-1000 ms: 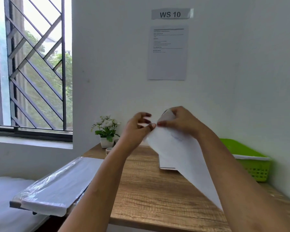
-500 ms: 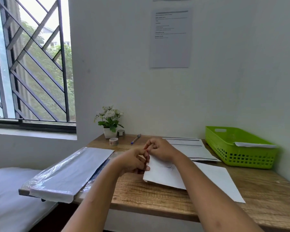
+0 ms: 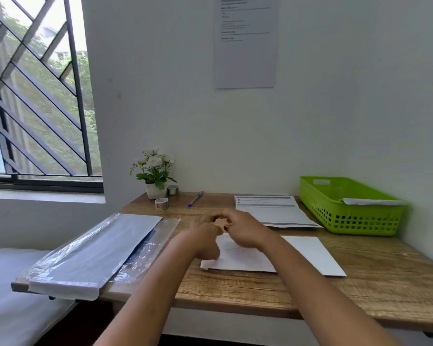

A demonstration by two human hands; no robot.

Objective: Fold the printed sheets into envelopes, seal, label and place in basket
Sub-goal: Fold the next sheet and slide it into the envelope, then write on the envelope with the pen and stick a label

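White sheet (image 3: pixel 308 254) flat on table (image 3: pixel 385 283), both hands at its far-left corner, left hand (image 3: pixel 205 237) and right hand (image 3: pixel 245 232) curled, fingertips nearly meeting, grip too blurred to tell; likely folding step, next needs corner pinched and creased, green basket (image 3: pixel 348 211) later.
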